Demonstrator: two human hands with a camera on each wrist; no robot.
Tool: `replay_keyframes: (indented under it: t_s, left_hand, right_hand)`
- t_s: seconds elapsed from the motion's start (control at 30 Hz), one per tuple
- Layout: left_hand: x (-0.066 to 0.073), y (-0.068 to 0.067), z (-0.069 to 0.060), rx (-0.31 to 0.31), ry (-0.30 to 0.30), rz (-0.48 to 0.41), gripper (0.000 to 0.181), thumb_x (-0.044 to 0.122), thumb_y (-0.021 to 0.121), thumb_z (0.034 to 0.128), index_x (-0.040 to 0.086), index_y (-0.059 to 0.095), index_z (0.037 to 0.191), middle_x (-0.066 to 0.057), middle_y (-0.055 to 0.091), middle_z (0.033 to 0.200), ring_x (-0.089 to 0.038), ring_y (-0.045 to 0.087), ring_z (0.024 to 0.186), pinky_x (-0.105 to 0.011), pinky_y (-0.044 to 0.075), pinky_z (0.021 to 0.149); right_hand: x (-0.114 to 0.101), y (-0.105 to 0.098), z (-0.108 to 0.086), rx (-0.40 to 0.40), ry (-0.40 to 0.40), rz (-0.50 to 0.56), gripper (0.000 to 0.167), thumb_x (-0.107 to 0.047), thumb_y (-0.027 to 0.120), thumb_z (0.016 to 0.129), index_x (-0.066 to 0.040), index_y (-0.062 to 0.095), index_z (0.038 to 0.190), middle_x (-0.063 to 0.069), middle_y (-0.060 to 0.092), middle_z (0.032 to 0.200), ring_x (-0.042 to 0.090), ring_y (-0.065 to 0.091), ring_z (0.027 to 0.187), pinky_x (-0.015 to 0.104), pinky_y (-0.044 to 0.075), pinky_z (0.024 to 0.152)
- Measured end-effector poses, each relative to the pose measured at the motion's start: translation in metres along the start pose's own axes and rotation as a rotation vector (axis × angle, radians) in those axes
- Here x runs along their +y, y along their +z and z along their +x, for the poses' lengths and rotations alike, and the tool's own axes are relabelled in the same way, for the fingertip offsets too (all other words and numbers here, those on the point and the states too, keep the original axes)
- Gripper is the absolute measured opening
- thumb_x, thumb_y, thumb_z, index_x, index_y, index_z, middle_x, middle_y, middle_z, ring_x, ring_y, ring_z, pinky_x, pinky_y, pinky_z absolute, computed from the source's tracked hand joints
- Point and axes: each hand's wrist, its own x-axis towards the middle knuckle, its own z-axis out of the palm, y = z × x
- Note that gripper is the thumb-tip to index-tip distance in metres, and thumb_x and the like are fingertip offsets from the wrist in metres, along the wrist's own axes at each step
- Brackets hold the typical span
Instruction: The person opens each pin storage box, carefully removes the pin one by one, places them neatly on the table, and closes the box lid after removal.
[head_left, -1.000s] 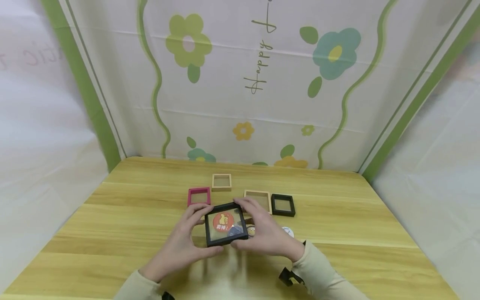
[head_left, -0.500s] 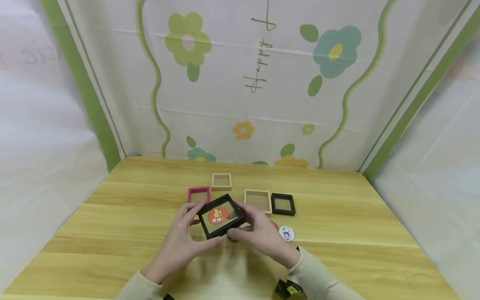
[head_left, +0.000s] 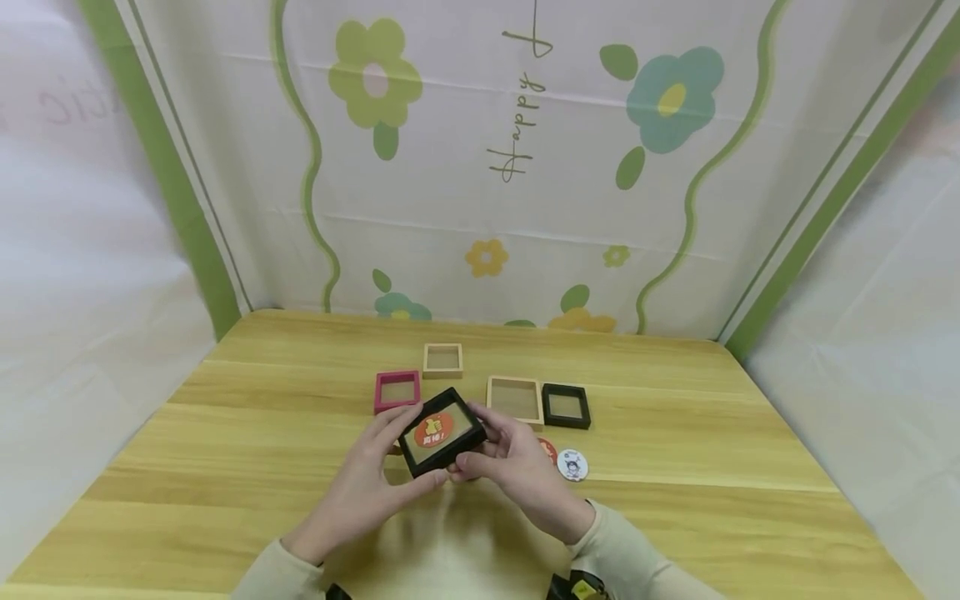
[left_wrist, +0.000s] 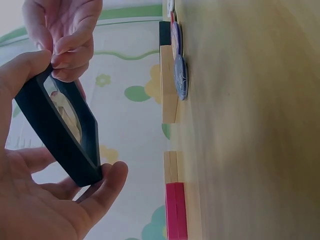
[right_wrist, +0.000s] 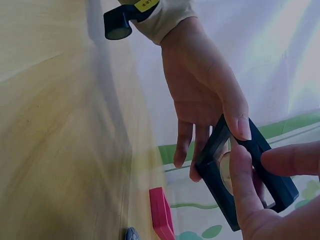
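A black square display frame with clear film is raised off the table and tilted. Behind its film sits a round red badge with a yellow thumbs-up. My left hand grips the frame's left side, thumb at the lower edge and fingers at the top. At the opposite side, my right hand pinches the frame's edge between thumb and fingers. From the left wrist view, the frame shows its thick side and the badge inside. In the right wrist view, the right fingers lie against the frame's back.
Behind the hands stand a magenta frame, a small wooden frame, a larger wooden frame and a small black frame. Right of the right hand lie a white badge and a partly hidden red badge.
The frame has turned counterclockwise and shifted slightly left. My right hand has moved left along with it, uncovering the white badge and part of a red one on the table.
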Motion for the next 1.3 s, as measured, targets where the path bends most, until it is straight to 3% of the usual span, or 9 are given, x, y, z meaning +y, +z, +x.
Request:
replay_keyframes:
  t_s: [0.23, 0.43, 0.83, 1.3]
  left_hand:
    - [0.000, 0.001, 0.000, -0.022, 0.037, 0.015, 0.073, 0.054, 0.075, 0.0816, 0.029, 0.050, 0.145, 0.001, 0.040, 0.144, -0.022, 0.043, 0.122, -0.048, 0.047, 0.091]
    - [0.000, 0.002, 0.000, -0.034, 0.081, 0.015, 0.053, 0.049, 0.070, 0.0889, 0.040, 0.055, 0.139, -0.001, 0.037, 0.147, -0.026, 0.036, 0.129, -0.059, 0.040, 0.093]
    - [-0.001, 0.003, -0.004, -0.059, 0.114, 0.049, 0.041, 0.041, 0.065, 0.0950, 0.035, 0.060, 0.135, -0.006, 0.029, 0.155, -0.036, 0.029, 0.135, -0.066, 0.036, 0.095]
    - [-0.002, 0.005, -0.006, -0.099, 0.094, 0.060, 0.038, 0.042, 0.060, 0.0978, 0.040, 0.058, 0.136, -0.008, 0.025, 0.157, -0.040, 0.026, 0.136, -0.072, 0.034, 0.093]
  right_hand:
    - [0.002, 0.001, -0.003, 0.022, 0.002, 0.051, 0.074, 0.005, 0.067, 0.089, 0.004, 0.027, 0.151, 0.024, 0.056, 0.129, 0.033, 0.063, 0.108, 0.038, 0.054, 0.085]
    - [0.004, 0.005, -0.004, 0.022, -0.024, 0.114, 0.072, 0.003, 0.066, 0.091, 0.005, 0.025, 0.151, 0.027, 0.056, 0.127, 0.032, 0.064, 0.105, 0.040, 0.055, 0.085]
    - [0.012, 0.019, -0.004, 0.090, -0.046, 0.123, 0.069, 0.008, 0.063, 0.091, 0.006, 0.029, 0.150, 0.025, 0.059, 0.119, 0.030, 0.066, 0.095, 0.039, 0.056, 0.080]
    - [0.015, 0.020, -0.005, 0.107, -0.077, 0.097, 0.071, 0.008, 0.063, 0.091, 0.007, 0.025, 0.150, 0.025, 0.061, 0.119, 0.030, 0.066, 0.094, 0.038, 0.056, 0.080]
